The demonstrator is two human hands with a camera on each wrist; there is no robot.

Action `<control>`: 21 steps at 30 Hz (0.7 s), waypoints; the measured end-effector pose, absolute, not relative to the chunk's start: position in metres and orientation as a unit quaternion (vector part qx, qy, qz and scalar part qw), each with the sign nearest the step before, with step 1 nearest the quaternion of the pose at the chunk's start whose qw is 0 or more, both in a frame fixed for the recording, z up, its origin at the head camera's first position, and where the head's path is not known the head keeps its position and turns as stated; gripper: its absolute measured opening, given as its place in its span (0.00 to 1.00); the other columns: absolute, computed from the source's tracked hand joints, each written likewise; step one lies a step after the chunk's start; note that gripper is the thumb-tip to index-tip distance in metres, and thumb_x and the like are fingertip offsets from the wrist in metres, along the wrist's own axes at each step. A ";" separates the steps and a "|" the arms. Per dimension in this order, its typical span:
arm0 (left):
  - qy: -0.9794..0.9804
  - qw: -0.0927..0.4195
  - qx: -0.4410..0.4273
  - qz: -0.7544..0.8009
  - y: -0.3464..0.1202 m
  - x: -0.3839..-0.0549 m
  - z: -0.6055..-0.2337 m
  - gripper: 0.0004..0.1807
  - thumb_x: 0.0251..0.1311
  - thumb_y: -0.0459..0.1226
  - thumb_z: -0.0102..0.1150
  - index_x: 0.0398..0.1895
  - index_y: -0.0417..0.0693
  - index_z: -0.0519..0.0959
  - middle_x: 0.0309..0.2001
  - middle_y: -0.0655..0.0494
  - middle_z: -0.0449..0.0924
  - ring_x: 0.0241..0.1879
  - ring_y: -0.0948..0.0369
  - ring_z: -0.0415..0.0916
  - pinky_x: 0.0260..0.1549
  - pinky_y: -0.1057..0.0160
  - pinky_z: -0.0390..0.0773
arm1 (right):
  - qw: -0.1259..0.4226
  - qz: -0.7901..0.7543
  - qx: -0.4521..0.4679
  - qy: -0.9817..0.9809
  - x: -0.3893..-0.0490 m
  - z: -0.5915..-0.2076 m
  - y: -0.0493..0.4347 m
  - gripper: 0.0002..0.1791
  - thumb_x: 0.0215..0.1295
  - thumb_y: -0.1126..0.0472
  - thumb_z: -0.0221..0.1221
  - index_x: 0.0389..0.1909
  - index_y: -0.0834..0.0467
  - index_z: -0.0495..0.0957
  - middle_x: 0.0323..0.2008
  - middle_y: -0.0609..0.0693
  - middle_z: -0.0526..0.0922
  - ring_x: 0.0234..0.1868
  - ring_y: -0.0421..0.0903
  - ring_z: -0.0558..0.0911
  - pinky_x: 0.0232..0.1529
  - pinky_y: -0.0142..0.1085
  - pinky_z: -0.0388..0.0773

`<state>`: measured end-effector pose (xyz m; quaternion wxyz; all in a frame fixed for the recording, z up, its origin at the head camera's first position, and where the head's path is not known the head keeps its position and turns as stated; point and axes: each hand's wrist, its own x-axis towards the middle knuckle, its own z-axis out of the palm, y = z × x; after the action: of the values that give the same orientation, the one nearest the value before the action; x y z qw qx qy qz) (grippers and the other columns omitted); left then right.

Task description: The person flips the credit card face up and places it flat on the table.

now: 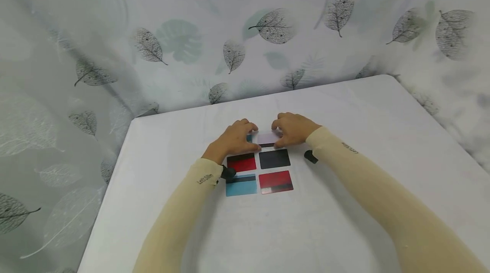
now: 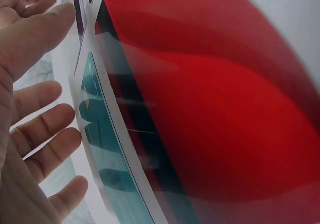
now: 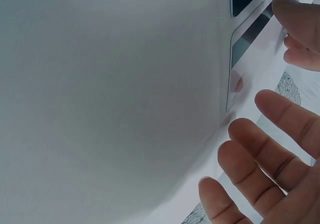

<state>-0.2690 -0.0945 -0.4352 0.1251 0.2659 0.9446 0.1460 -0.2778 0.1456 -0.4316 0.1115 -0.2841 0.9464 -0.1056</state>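
Several bank-style cards lie flat in two columns on the white table. At the back right is a pale lilac card (image 1: 267,138) with a dark stripe. My right hand (image 1: 294,129) is at its right side, thumb by the near corner and fingers spread, relaxed. My left hand (image 1: 238,137) hovers over a teal-blue card (image 2: 107,149) at the back left, partly covering it, its thumb and fingertips near the lilac card's left side. Neither hand's fingers are curled round a card. Nearer me are a red card (image 1: 242,163) and a black card (image 1: 274,159).
The front row has a blue card (image 1: 241,186) with a dark stripe and another red card (image 1: 276,182). White cloth covers the table (image 1: 344,230); its far edge meets a leaf-print curtain (image 1: 268,64). A small black device (image 1: 228,173) is at the left wrist.
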 end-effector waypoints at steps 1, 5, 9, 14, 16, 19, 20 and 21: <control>0.945 0.123 0.268 0.141 -0.093 -0.269 -0.435 0.35 0.59 0.55 0.71 0.66 0.51 0.77 0.61 0.54 0.76 0.61 0.55 0.70 0.65 0.47 0.71 | 0.114 -0.103 -0.281 0.947 -0.278 -0.432 0.146 0.30 0.55 0.42 0.73 0.55 0.55 0.85 0.42 0.51 0.79 0.43 0.49 0.77 0.47 0.45 0.77; 0.946 0.114 0.282 0.115 -0.088 -0.270 -0.438 0.34 0.59 0.56 0.72 0.65 0.52 0.79 0.61 0.53 0.75 0.61 0.55 0.69 0.64 0.48 0.72 | 0.122 -0.100 -0.276 0.948 -0.277 -0.431 0.150 0.29 0.55 0.43 0.74 0.53 0.55 0.85 0.42 0.50 0.78 0.43 0.49 0.77 0.48 0.46 0.77; 0.946 0.110 0.289 0.098 -0.086 -0.271 -0.440 0.32 0.59 0.56 0.71 0.64 0.53 0.80 0.61 0.53 0.75 0.59 0.55 0.69 0.63 0.50 0.73 | 0.124 -0.101 -0.280 0.947 -0.277 -0.431 0.151 0.26 0.55 0.45 0.74 0.51 0.55 0.86 0.41 0.51 0.78 0.42 0.49 0.77 0.48 0.45 0.77; 0.946 0.115 0.287 0.102 -0.084 -0.271 -0.439 0.30 0.60 0.55 0.71 0.62 0.53 0.80 0.60 0.53 0.75 0.57 0.56 0.70 0.61 0.52 0.75 | 0.129 -0.096 -0.276 0.948 -0.277 -0.429 0.149 0.24 0.56 0.46 0.74 0.50 0.55 0.87 0.42 0.51 0.78 0.43 0.49 0.78 0.49 0.45 0.77; 0.945 0.119 0.284 0.107 -0.083 -0.270 -0.438 0.29 0.60 0.55 0.71 0.61 0.53 0.80 0.59 0.54 0.75 0.57 0.56 0.69 0.60 0.52 0.75 | 0.133 -0.095 -0.274 0.948 -0.277 -0.429 0.149 0.24 0.56 0.47 0.74 0.50 0.55 0.87 0.42 0.51 0.79 0.43 0.49 0.78 0.50 0.45 0.78; 0.945 0.121 0.283 0.111 -0.083 -0.270 -0.438 0.28 0.60 0.54 0.71 0.60 0.53 0.81 0.59 0.54 0.75 0.56 0.56 0.69 0.60 0.52 0.75 | 0.138 -0.095 -0.270 0.948 -0.277 -0.428 0.147 0.23 0.56 0.47 0.74 0.49 0.55 0.87 0.42 0.51 0.79 0.43 0.49 0.78 0.51 0.45 0.78; 0.945 0.121 0.284 0.110 -0.083 -0.270 -0.438 0.28 0.60 0.54 0.71 0.59 0.53 0.81 0.59 0.54 0.75 0.56 0.56 0.69 0.60 0.52 0.75 | 0.139 -0.095 -0.269 0.948 -0.277 -0.429 0.147 0.23 0.55 0.47 0.74 0.49 0.55 0.87 0.42 0.51 0.79 0.43 0.49 0.78 0.51 0.45 0.78; 0.944 0.119 0.287 0.108 -0.082 -0.270 -0.437 0.27 0.60 0.54 0.71 0.59 0.52 0.81 0.58 0.54 0.75 0.56 0.56 0.70 0.60 0.52 0.75 | 0.140 -0.096 -0.268 0.948 -0.278 -0.429 0.147 0.23 0.55 0.46 0.74 0.49 0.54 0.87 0.42 0.51 0.79 0.43 0.49 0.78 0.51 0.45 0.78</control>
<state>-0.2702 -0.0825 -0.4373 0.1193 0.2869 0.9443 0.1081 -0.2776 0.1470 -0.4287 0.1397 -0.2681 0.9484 -0.0958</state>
